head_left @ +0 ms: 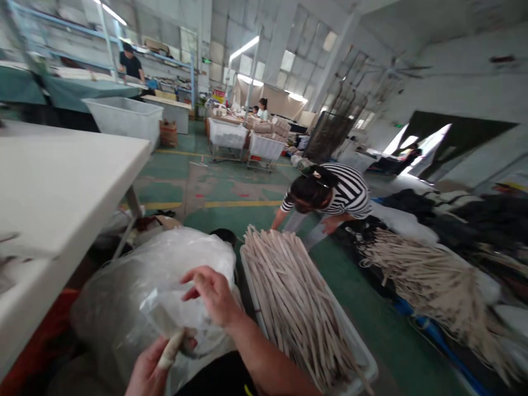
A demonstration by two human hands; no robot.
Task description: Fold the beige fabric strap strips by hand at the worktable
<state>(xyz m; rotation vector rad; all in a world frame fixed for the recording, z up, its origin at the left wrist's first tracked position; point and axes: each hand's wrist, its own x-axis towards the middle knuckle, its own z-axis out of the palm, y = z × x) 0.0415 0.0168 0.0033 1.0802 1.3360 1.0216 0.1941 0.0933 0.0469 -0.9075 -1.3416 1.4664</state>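
Note:
My left hand (159, 357) is at the bottom, closed in a pinch, with a whitish wrap around its thumb. Between its fingers is a piece of clear plastic film (159, 313), its upper end standing up. Above and to the right, my right hand (212, 294) has its fingers apart and slightly curled, holding nothing I can see. Both hands are over a big, bulging clear plastic bag (124, 286) of pale contents. Close to my right forearm stands a white plastic crate (342, 308) full of long beige fabric strips (292, 297).
A white table (74, 165) juts in on the left. Beyond the crate a person in a striped top (346, 190) bends down, one hand at its far end. More beige strips (429, 275) are heaped on the right. White bins on wheels (229, 135) stand farther back.

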